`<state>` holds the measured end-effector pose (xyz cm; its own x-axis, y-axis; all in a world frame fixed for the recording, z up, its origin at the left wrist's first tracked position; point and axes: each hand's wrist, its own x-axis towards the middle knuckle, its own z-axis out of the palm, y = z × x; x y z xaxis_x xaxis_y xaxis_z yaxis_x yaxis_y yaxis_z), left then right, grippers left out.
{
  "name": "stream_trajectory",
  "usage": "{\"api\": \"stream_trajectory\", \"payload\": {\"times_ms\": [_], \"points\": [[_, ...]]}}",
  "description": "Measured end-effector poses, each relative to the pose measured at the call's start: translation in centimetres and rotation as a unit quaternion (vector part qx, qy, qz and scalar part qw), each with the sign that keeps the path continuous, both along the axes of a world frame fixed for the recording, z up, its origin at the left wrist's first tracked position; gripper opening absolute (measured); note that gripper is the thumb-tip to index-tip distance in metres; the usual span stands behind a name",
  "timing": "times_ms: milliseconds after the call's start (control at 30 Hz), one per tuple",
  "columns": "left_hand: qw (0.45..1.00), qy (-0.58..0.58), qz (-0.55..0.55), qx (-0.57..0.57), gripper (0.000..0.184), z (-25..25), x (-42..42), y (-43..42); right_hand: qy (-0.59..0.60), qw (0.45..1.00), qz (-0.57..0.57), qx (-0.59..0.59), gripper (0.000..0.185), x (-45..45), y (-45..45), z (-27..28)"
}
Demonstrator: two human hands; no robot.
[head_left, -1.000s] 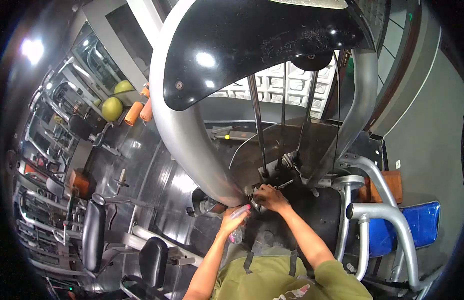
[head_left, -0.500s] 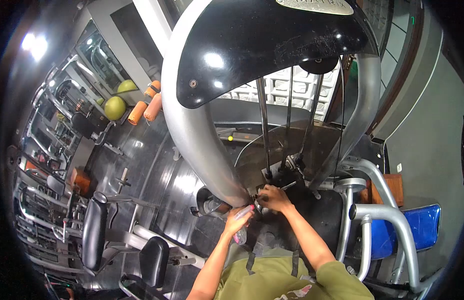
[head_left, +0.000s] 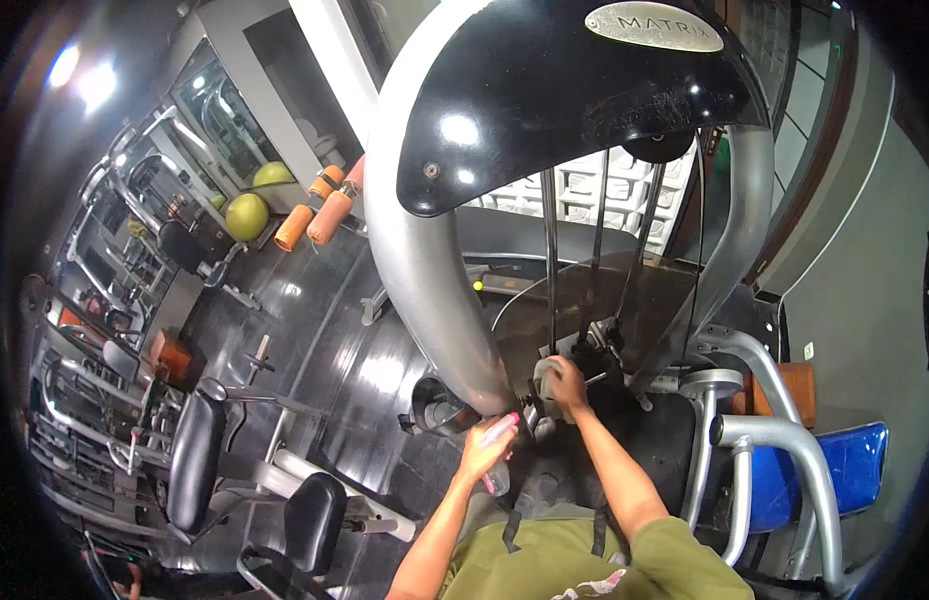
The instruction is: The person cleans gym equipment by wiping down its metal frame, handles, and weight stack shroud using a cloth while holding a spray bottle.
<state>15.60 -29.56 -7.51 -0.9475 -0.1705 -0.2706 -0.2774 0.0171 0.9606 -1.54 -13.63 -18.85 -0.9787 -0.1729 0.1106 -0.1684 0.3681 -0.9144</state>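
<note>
My left hand (head_left: 479,452) is wrapped round a clear spray bottle with a pink top (head_left: 501,430), close to the foot of the machine's silver frame tube (head_left: 425,270). My right hand (head_left: 568,386) is closed on a pale grey cloth (head_left: 547,382), beside metal fittings low on the weight machine. Its fingertips are partly hidden by the cloth and the back of the hand. Just beyond it, the black weight stack (head_left: 591,358) sits beneath upright guide rods (head_left: 551,250).
A black machine cover (head_left: 565,100) arches above my hands. To the right are silver tubes (head_left: 790,455) and a blue pad (head_left: 850,470). Black padded seats (head_left: 197,460) stand on the left, with orange rollers (head_left: 295,228) and a green ball (head_left: 247,216) farther back.
My right hand has lifted and turned slightly, showing more of the pale cloth. The left hand still grips the bottle. The whole view has shifted a little.
</note>
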Motion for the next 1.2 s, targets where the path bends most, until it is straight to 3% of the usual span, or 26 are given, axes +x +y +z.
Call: {"api": "stream_trajectory", "payload": {"times_ms": [100, 200, 333, 367, 433, 500, 633, 667, 767, 867, 900, 1033, 1200], "points": [[0.998, 0.018, -0.008, -0.053, 0.017, 1.6, 0.3, -0.1, -0.085, 0.987, -0.080, -0.106, 0.037, 0.2, 1.4, -0.5], [0.994, 0.056, 0.012, -0.091, 0.015, 3.8, 0.8, 0.4, -0.182, 0.930, -0.119, -0.296, 0.036, 0.5, 2.1, 0.9], [0.974, 0.170, 0.100, -0.116, 0.013, 5.2, 1.4, 0.4, -0.237, 0.905, 0.023, -0.353, 0.031, 0.0, 3.2, 6.2], [0.975, 0.166, 0.108, -0.104, 0.014, 6.4, 1.6, 0.4, -0.265, 0.863, 0.045, -0.427, 0.035, 1.1, 2.7, 11.0], [0.970, 0.177, 0.132, -0.098, 0.013, 8.3, 1.9, 0.2, -0.189, 0.885, 0.062, -0.421, 0.040, 2.5, 1.9, 15.8], [0.963, 0.195, 0.164, -0.083, 0.012, 10.1, 2.2, 0.4, -0.139, 0.890, 0.122, -0.416, 0.054, 2.7, 1.3, 17.6], [0.950, 0.233, 0.170, -0.121, 0.012, 12.5, 2.4, -0.3, -0.028, 0.883, 0.109, -0.456, 0.062, 5.7, -0.9, 20.2], [0.948, 0.238, 0.174, -0.118, 0.012, 13.0, 2.3, -0.4, 0.042, 0.907, 0.092, -0.408, 0.066, 6.0, -1.1, 19.3], [0.947, 0.243, 0.184, -0.105, 0.013, 14.0, 1.9, -0.5, 0.136, 0.904, 0.069, -0.399, 0.069, 8.4, -2.1, 20.8], [0.955, 0.229, 0.182, -0.046, 0.015, 14.3, 2.0, -0.7, 0.309, 0.890, 0.074, -0.327, 0.057, 8.7, -3.1, 18.9], [0.955, 0.231, 0.183, -0.044, 0.013, 14.3, 2.0, -0.8, 0.377, 0.897, 0.068, -0.219, 0.054, 9.0, -2.9, 19.5], [0.952, 0.229, 0.204, -0.012, 0.010, 14.7, 2.2, -1.0, 0.351, 0.926, 0.111, -0.088, 0.056, 10.1, -4.1, 21.3], [0.948, 0.245, 0.199, 0.032, 0.013, 13.7, 2.2, -2.2, 0.377, 0.918, 0.089, -0.087, 0.045, 9.1, -5.0, 23.8]]}}
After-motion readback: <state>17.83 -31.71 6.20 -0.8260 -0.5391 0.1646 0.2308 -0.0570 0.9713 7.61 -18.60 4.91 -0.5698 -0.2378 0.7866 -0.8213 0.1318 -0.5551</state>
